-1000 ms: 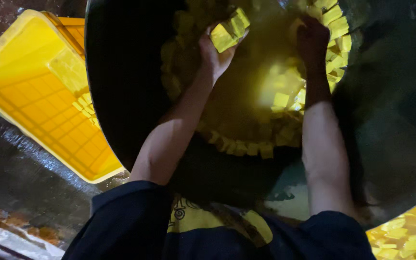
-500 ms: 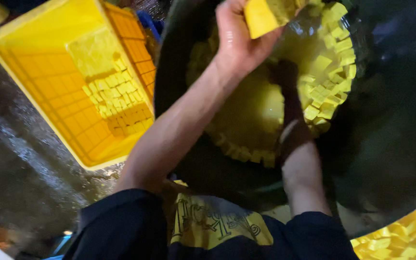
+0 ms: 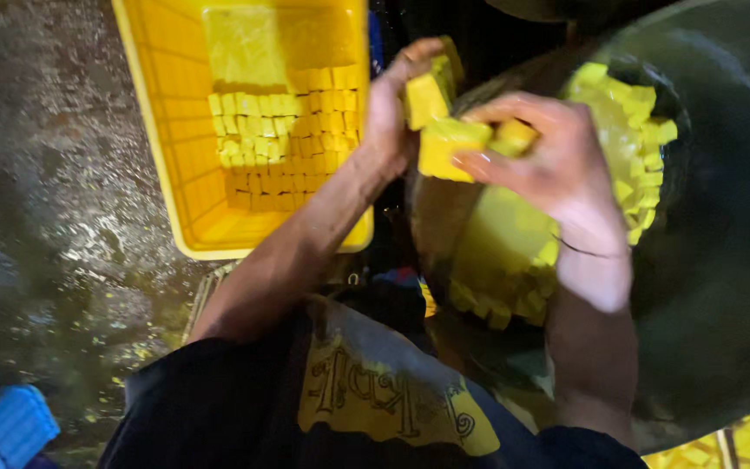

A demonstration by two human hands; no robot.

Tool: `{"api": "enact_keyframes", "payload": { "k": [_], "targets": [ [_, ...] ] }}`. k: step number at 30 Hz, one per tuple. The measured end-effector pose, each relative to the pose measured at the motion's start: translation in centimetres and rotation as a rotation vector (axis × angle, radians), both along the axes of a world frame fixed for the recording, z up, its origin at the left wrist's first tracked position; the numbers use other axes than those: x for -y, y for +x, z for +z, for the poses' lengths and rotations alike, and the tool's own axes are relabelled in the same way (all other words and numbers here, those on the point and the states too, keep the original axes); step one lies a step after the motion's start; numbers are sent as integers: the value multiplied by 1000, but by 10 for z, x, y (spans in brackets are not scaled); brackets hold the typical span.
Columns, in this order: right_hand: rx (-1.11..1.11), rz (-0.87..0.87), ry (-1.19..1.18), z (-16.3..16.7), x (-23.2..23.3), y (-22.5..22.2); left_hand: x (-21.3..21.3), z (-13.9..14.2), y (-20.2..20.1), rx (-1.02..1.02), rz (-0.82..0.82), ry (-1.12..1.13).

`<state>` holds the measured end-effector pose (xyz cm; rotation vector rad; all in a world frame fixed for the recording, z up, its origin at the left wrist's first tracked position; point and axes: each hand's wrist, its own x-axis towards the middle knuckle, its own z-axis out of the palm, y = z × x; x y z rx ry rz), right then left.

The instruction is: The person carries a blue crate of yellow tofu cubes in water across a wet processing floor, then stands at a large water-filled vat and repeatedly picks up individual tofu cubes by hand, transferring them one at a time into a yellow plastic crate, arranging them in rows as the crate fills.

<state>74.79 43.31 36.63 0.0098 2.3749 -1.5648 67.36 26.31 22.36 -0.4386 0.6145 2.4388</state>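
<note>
Your left hand (image 3: 392, 113) is raised above the gap between the yellow plastic crate (image 3: 167, 156) and the big dark round metal pan (image 3: 722, 260). The forearm runs up from your dark sleeve at lower left, wrist bent a little inward. Its fingers are closed on a yellow cube-shaped block (image 3: 427, 97), pinched between thumb and fingertips at the top of the hand.

Your right hand (image 3: 549, 165) is lifted over the near rim of the pan, back of the hand toward you, forearm rising straight from the lower right. The fingers curl to the left and grip a second yellow block (image 3: 449, 148), with what looks like another small yellow piece (image 3: 514, 135) tucked behind the knuckles. The two held blocks sit just beside each other; whether they touch cannot be told.

Inside the pan, a heap of loose yellow cubes (image 3: 627, 122) lies against the far wall, and more sit along the near wall below your right wrist. In the crate, rows of packed yellow cubes (image 3: 279, 148) fill the middle of the floor. The crate rests on wet, dark ground (image 3: 36, 217) to your left.
</note>
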Motion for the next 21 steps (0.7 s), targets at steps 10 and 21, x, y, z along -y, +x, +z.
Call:
{"api": "enact_keyframes", "payload": {
  "k": [10,21],
  "targets": [
    [-338,20,403,-50,179,-64,111,-68,-5,215,70,207],
    [936,-89,-797,-323,272,-183,219,-247,-67,405,270,-241]
  ]
}}
